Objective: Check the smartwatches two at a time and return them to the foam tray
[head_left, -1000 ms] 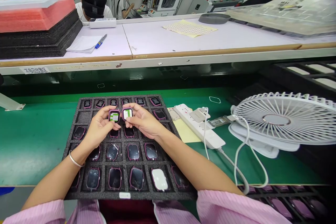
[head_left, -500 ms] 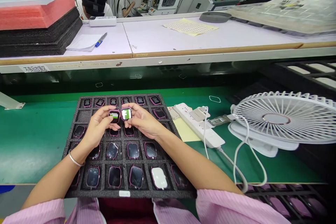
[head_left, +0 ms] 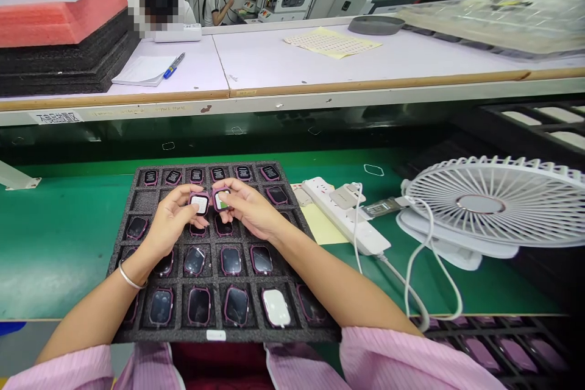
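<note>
My left hand grips a smartwatch body with a purple frame, its lit screen mostly white, thumb on the glass. Close beside it, my right hand holds a second smartwatch body, its screen white and green, with the thumb over part of it. Both are above a dark foam tray divided into compartments. Several purple-framed watch bodies lie in the compartments with dark screens. Those in the far row show white text. One piece in the near row is white.
Right of the tray lie a white power strip with cables and a white fan. A shelf crosses behind, bearing foam sheets, a pen and a label sheet. Another tray sits low right. People sit beyond.
The left watch's screen has gone from green and dark to mostly white. My right thumb has moved onto the right watch's screen. Both watches remain held in place.
</note>
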`<state>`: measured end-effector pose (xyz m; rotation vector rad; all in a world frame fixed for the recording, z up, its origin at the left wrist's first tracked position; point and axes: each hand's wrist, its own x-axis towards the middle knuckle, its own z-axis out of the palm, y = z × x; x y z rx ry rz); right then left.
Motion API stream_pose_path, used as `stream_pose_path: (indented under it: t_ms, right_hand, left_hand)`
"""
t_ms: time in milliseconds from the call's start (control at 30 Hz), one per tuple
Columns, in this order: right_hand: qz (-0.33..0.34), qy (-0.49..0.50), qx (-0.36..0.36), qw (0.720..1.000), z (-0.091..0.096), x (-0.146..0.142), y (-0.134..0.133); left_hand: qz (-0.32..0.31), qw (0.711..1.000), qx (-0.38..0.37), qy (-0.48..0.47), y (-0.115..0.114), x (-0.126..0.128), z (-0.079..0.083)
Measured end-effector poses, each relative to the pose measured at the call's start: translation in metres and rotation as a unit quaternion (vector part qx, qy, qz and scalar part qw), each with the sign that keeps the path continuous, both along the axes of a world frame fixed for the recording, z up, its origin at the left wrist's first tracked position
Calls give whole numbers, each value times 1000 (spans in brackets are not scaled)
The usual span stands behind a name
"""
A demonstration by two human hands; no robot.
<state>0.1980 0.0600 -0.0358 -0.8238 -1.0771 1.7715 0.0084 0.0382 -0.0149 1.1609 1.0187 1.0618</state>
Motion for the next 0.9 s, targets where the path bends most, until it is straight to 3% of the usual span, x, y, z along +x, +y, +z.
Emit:
stream_pose_path:
  t_ms: [333, 900]
  right_hand:
    - [18, -12, 30, 999, -5, 1, 0]
    - [16, 33, 1, 999, -3, 2, 1]
  left_hand:
    - [44, 998, 25, 26, 3, 3, -2]
    - [9, 999, 40, 10, 4, 2, -7]
